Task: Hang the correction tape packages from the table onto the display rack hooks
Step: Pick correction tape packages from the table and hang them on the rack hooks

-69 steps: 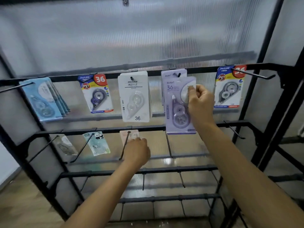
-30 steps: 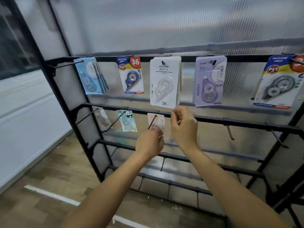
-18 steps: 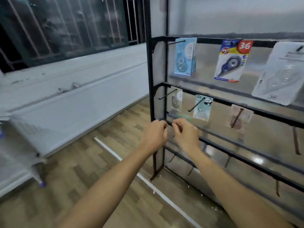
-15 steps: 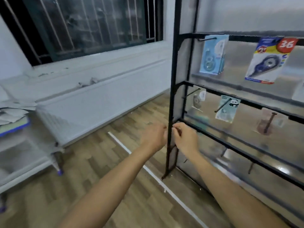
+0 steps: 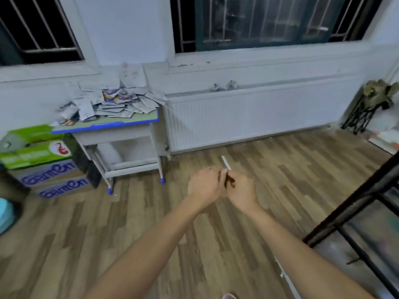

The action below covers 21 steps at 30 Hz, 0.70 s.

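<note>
A heap of correction tape packages (image 5: 116, 102) lies on a small table (image 5: 138, 120) with a green top and blue edge, at the left against the wall. Only the dark lower frame of the display rack (image 5: 356, 203) shows at the right edge; none of its hooks or hung packages are in view. My left hand (image 5: 205, 186) and my right hand (image 5: 241, 190) are held together in mid-air over the wooden floor, between the table and the rack. Both have curled fingers and hold nothing that I can see.
A white radiator (image 5: 248, 117) runs along the wall under the window. Stacked cardboard boxes (image 5: 43, 165) stand left of the table, with a light blue object (image 5: 5, 214) at the far left edge. A folded black stand (image 5: 364, 108) leans in the right corner.
The view has swung left from the rack to the table and the wall. My right hand let go of the purple package on the top row and joined my left hand.
</note>
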Available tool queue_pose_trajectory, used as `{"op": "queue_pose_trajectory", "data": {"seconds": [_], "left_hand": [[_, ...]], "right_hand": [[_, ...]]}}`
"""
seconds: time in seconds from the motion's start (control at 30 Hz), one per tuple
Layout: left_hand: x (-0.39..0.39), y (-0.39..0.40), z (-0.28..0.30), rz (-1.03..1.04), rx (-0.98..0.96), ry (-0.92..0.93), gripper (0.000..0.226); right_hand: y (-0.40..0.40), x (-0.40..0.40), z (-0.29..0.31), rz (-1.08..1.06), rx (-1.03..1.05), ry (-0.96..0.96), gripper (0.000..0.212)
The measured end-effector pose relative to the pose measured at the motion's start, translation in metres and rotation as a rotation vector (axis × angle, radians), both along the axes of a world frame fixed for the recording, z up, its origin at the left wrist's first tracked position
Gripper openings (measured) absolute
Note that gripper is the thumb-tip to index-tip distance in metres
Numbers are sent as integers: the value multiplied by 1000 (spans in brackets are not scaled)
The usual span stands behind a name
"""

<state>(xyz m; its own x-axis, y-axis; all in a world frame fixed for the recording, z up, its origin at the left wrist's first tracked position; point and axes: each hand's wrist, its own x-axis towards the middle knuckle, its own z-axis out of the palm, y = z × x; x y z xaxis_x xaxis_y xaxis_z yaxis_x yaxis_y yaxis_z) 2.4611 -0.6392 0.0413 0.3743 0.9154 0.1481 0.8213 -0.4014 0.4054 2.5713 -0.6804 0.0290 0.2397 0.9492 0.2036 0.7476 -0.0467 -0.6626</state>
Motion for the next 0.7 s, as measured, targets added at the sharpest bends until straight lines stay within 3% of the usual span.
{"op": "queue_pose_trajectory", "data": {"seconds": [0.27, 0.7], "left_hand": [[-90, 133, -12, 246, -15, 26, 48], [-188, 350, -6, 473, -46, 78, 37]], "right_hand": [[151, -82, -1, 291, -3, 21, 23], [397, -167, -12, 429, -32, 35, 26]]}}
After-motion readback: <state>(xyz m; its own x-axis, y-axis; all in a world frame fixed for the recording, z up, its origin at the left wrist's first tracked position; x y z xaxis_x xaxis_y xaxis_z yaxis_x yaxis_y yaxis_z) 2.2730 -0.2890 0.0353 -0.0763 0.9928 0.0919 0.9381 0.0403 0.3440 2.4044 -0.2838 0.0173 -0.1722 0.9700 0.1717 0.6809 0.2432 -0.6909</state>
